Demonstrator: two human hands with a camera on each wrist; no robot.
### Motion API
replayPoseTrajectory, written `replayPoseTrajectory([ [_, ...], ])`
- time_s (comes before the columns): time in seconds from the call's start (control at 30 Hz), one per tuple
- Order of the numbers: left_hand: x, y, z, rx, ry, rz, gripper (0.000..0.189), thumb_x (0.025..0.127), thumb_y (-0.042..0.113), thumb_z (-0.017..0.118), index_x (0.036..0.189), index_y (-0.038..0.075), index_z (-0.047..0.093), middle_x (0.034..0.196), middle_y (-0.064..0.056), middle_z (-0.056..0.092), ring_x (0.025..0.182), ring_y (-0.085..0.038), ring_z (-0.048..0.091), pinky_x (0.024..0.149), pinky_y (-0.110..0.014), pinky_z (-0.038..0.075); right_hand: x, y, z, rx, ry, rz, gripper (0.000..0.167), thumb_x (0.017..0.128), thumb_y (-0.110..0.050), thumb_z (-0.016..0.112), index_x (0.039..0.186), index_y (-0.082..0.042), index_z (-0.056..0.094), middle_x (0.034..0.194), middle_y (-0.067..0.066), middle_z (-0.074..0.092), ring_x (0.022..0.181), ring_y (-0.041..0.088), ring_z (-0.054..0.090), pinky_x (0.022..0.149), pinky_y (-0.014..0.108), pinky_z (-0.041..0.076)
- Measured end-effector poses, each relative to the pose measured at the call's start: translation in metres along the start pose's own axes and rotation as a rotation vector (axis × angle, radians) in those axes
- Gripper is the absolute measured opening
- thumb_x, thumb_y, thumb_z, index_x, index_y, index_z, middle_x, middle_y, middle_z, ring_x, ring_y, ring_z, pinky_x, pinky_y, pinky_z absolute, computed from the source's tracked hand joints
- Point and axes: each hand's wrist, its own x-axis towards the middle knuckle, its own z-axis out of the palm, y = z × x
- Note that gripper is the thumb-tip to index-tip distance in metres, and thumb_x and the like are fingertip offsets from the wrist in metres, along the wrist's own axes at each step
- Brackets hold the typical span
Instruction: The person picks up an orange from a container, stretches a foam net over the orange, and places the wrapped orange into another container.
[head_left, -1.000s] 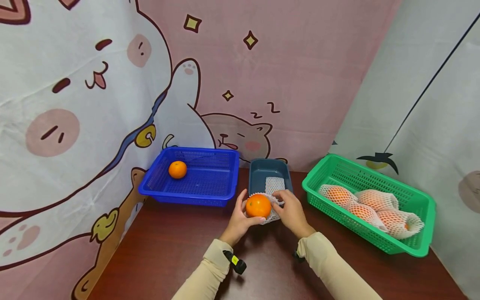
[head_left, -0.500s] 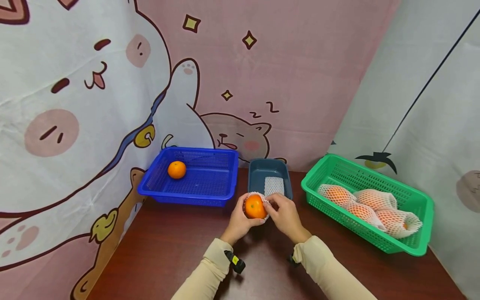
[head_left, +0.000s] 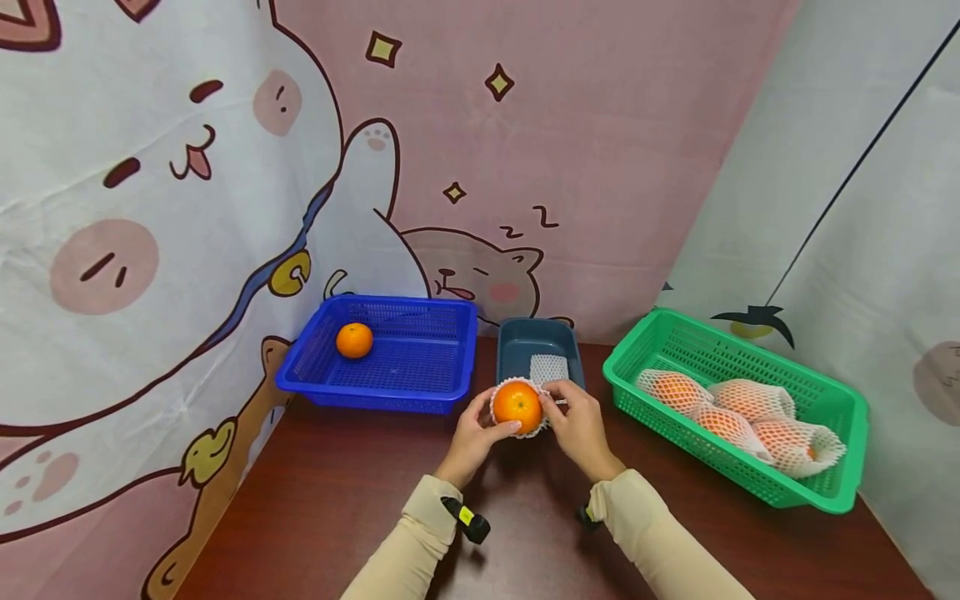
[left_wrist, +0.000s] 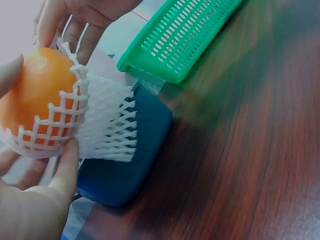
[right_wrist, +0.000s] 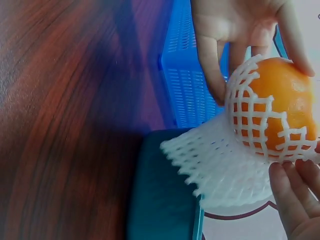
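Note:
An orange point(head_left: 517, 406) sits partly inside a white foam net sleeve point(right_wrist: 215, 165), its top bare and the sleeve's loose end hanging beyond the fruit in both wrist views. My left hand point(head_left: 471, 439) holds the orange and sleeve from the left, thumb over the front of the fruit. From the right, my right hand point(head_left: 581, 427) pinches the rim of the sleeve with thumb and fingers. Just behind the hands, a dark teal tray point(head_left: 517, 350) contains another white foam net point(head_left: 549, 367).
A blue basket point(head_left: 405, 392) at the back left contains one bare orange point(head_left: 354, 340). On the right stands a green basket point(head_left: 817, 383) with several oranges in foam nets point(head_left: 750, 400). All rest on a dark reddish wooden table point(head_left: 315, 500), with printed curtains behind.
Both hands stay in place while they work the net around the orange. The orange has turned slightly, and the net's rim now shows around its back and right side.

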Motion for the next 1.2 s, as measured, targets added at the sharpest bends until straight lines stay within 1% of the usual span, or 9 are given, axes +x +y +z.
replayPoseTrajectory([
  [0.17, 0.000, 0.000, 0.002, -0.226, -0.028, -0.053, 0.070, 0.081, -0.007, 0.071, 0.140, 0.006, 0.035, 0.134, -0.015, 0.046, 0.109, -0.029, 0.057, 0.085, -0.042, 0.053, -0.001, -0.003, 0.000, 0.047, 0.008, -0.031, 0.012, 0.085, -0.001, 0.073, 0.095, -0.006, 0.070, 0.091, 0.004, 0.068, 0.077, 0.018, 0.066, 0.065, 0.032, 0.057],
  [0.3, -0.001, 0.002, 0.004, -0.287, -0.018, -0.066, 0.071, 0.081, -0.007, 0.069, 0.139, 0.006, 0.030, 0.134, -0.018, 0.047, 0.108, -0.029, 0.058, 0.083, -0.044, 0.053, -0.002, -0.004, 0.001, 0.027, 0.006, -0.058, 0.013, 0.084, -0.002, 0.075, 0.095, -0.007, 0.071, 0.091, 0.003, 0.068, 0.080, 0.017, 0.065, 0.068, 0.034, 0.057],
  [0.43, 0.000, 0.002, 0.005, -0.210, 0.011, -0.017, 0.078, 0.080, -0.005, 0.072, 0.144, 0.003, 0.028, 0.136, -0.018, 0.047, 0.109, -0.029, 0.057, 0.086, -0.040, 0.052, -0.005, -0.007, 0.002, -0.002, 0.011, -0.128, 0.015, 0.082, -0.002, 0.076, 0.095, -0.008, 0.071, 0.089, 0.000, 0.066, 0.078, 0.016, 0.062, 0.069, 0.034, 0.056],
  [0.57, 0.002, 0.003, 0.005, -0.135, 0.048, 0.056, 0.080, 0.078, -0.005, 0.073, 0.146, 0.000, 0.031, 0.137, -0.019, 0.047, 0.114, -0.027, 0.055, 0.092, -0.035, 0.049, -0.010, -0.012, 0.003, -0.020, 0.028, -0.219, 0.018, 0.080, 0.000, 0.078, 0.095, -0.008, 0.071, 0.089, -0.001, 0.065, 0.080, 0.013, 0.060, 0.074, 0.026, 0.053],
  [0.73, 0.002, 0.006, 0.003, -0.136, 0.047, 0.090, 0.076, 0.076, -0.010, 0.073, 0.143, 0.001, 0.038, 0.134, -0.017, 0.048, 0.113, -0.024, 0.056, 0.092, -0.032, 0.049, -0.013, -0.017, 0.004, -0.015, 0.050, -0.300, 0.020, 0.077, 0.001, 0.078, 0.093, -0.007, 0.071, 0.088, -0.001, 0.065, 0.082, 0.015, 0.060, 0.076, 0.026, 0.051],
  [0.87, 0.000, 0.014, 0.001, -0.094, 0.013, 0.118, 0.082, 0.074, -0.015, 0.073, 0.145, 0.001, 0.035, 0.136, -0.017, 0.045, 0.114, -0.024, 0.054, 0.092, -0.032, 0.049, -0.014, -0.020, 0.003, -0.027, 0.008, -0.200, 0.029, 0.078, -0.007, 0.081, 0.102, -0.005, 0.065, 0.087, 0.001, 0.064, 0.077, 0.015, 0.060, 0.070, 0.031, 0.053],
  [1.0, -0.006, 0.032, 0.003, 0.052, -0.050, 0.188, 0.082, 0.073, -0.014, 0.076, 0.143, -0.003, 0.036, 0.138, -0.020, 0.043, 0.118, -0.029, 0.051, 0.094, -0.033, 0.048, -0.013, -0.019, 0.002, -0.075, -0.014, -0.064, 0.046, 0.079, -0.017, 0.082, 0.118, -0.005, 0.060, 0.083, 0.001, 0.060, 0.068, 0.013, 0.058, 0.062, 0.031, 0.054],
  [1.1, -0.010, 0.043, 0.004, 0.154, -0.075, 0.219, 0.080, 0.073, -0.010, 0.078, 0.142, -0.004, 0.038, 0.138, -0.020, 0.044, 0.117, -0.031, 0.052, 0.092, -0.034, 0.049, -0.011, -0.017, 0.001, -0.081, 0.017, -0.080, 0.042, 0.079, -0.014, 0.082, 0.116, -0.006, 0.066, 0.083, 0.006, 0.059, 0.067, 0.017, 0.057, 0.059, 0.031, 0.053],
  [1.2, -0.012, 0.045, 0.005, 0.181, -0.068, 0.213, 0.081, 0.073, -0.009, 0.079, 0.143, -0.004, 0.037, 0.139, -0.020, 0.045, 0.115, -0.031, 0.052, 0.091, -0.033, 0.049, -0.010, -0.014, 0.001, -0.069, 0.063, -0.128, 0.027, 0.080, -0.009, 0.080, 0.105, -0.008, 0.073, 0.087, 0.006, 0.061, 0.070, 0.017, 0.057, 0.059, 0.026, 0.052],
])
